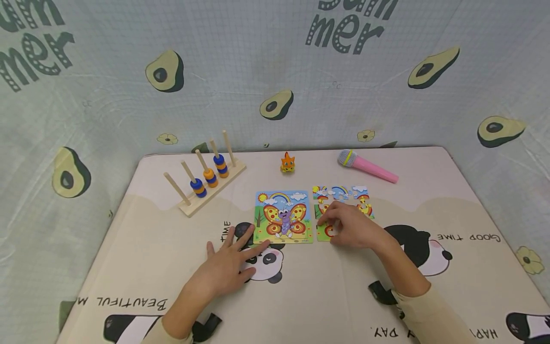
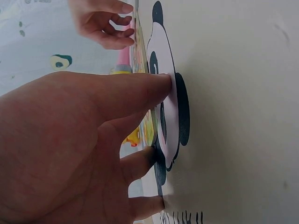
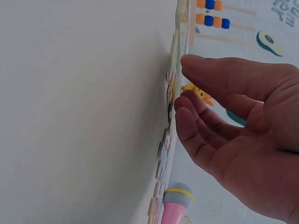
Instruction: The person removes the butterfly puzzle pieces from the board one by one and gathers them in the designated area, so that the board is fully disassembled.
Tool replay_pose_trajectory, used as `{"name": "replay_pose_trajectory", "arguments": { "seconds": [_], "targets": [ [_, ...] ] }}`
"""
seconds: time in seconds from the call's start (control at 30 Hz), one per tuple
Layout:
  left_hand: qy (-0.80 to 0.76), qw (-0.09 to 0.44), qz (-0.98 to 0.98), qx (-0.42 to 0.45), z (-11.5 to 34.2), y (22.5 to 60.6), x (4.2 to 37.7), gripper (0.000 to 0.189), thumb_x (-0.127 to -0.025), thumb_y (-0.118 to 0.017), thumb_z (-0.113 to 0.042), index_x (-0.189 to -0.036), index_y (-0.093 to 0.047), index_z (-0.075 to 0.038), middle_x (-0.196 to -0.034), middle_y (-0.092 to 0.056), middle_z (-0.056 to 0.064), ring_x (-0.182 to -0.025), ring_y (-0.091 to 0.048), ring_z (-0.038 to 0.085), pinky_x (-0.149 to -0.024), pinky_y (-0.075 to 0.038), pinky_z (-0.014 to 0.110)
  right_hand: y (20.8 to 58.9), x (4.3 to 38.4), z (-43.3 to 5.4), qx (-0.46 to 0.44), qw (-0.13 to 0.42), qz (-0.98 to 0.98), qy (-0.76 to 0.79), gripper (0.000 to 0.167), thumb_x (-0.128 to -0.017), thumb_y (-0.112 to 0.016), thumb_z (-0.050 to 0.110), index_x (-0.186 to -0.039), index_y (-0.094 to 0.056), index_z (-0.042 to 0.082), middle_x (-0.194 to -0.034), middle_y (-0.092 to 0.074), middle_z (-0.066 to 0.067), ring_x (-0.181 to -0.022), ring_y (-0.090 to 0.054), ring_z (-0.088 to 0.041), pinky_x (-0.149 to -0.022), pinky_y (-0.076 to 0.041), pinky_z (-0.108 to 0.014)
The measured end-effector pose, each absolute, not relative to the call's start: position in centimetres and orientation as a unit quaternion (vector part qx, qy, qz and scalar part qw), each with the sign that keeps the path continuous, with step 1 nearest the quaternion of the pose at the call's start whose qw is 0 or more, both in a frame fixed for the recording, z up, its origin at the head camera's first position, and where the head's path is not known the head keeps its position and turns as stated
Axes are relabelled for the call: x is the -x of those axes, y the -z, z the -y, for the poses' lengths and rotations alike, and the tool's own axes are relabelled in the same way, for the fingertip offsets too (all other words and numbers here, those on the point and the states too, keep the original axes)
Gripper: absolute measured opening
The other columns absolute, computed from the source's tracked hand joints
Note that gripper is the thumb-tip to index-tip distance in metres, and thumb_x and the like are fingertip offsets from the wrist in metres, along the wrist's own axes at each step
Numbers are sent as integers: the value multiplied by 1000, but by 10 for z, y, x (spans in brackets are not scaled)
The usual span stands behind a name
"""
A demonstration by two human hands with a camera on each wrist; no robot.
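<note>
My left hand (image 1: 227,267) lies with fingers spread on the tablecloth, over the printed panda. Its index fingertip is right at the lower edge of a butterfly picture board (image 1: 283,215); in the left wrist view its thumb (image 2: 135,93) is straight. To the right of the board, my right hand (image 1: 350,224) reaches over a jigsaw puzzle (image 1: 339,192) of the same butterfly picture. Its thumb and fingers curve about opposite edges of a lower-left puzzle piece (image 1: 330,231) with a red-orange spot. The hand and wrist hide part of the puzzle.
A wooden peg rack (image 1: 212,188) with blue and orange rings stands at the back left. Behind the board sits a small orange toy figure (image 1: 287,163). The pink toy microphone (image 1: 369,166) lies at the back right. An avocado-print curtain (image 1: 232,62) hangs behind the table.
</note>
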State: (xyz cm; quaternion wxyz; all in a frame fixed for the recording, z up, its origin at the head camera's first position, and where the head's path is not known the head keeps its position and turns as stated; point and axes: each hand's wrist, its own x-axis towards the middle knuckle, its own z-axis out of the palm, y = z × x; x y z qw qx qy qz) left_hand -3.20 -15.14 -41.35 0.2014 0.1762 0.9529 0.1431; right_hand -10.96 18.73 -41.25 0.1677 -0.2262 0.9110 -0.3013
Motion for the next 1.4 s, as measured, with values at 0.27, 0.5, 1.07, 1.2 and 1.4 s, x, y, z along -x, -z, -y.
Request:
{"name": "replay_pose_trajectory", "arguments": {
  "seconds": [0.27,0.5,1.07,1.2,1.4],
  "targets": [
    [-145,204,-952,-174,152,414,32,60,-100,-70,-34,-155,-48,-44,-175,-22,1,-158,-14,51,-104,-17,91,409,114,-177,246,154,-906,308,33,-79,-79,0,-109,-79,13,-104,-67,-2,-88,-59,-19,-76,-51,-30],
    [-144,205,-953,-172,153,414,32,60,-100,-69,-35,-155,-47,-45,-175,-21,-1,-159,-14,50,-105,-17,91,409,119,-160,282,155,-891,320,31,-81,-77,-2,-109,-78,12,-98,-68,-1,-86,-59,-19,-74,-50,-28],
    [-143,206,-953,-172,154,412,33,59,-100,-69,-35,-154,-47,-46,-175,-19,-3,-159,-14,50,-104,-18,91,410,124,-102,315,189,-883,291,41,-86,-72,-5,-123,-75,13,-113,-67,-2,-98,-59,-18,-87,-52,-32],
    [-143,203,-953,-175,154,413,32,59,-100,-69,-35,-154,-48,-45,-175,-20,-2,-158,-15,51,-103,-18,92,411,125,-95,318,193,-885,280,44,-85,-72,-6,-125,-75,12,-115,-65,-3,-101,-59,-18,-90,-52,-34],
    [-147,200,-952,-180,154,413,32,58,-101,-68,-35,-154,-48,-45,-176,-19,-2,-158,-14,51,-102,-18,92,410,127,-89,308,206,-890,267,48,-83,-71,-8,-127,-74,11,-118,-64,-2,-106,-58,-20,-95,-52,-38]
  ]
}}
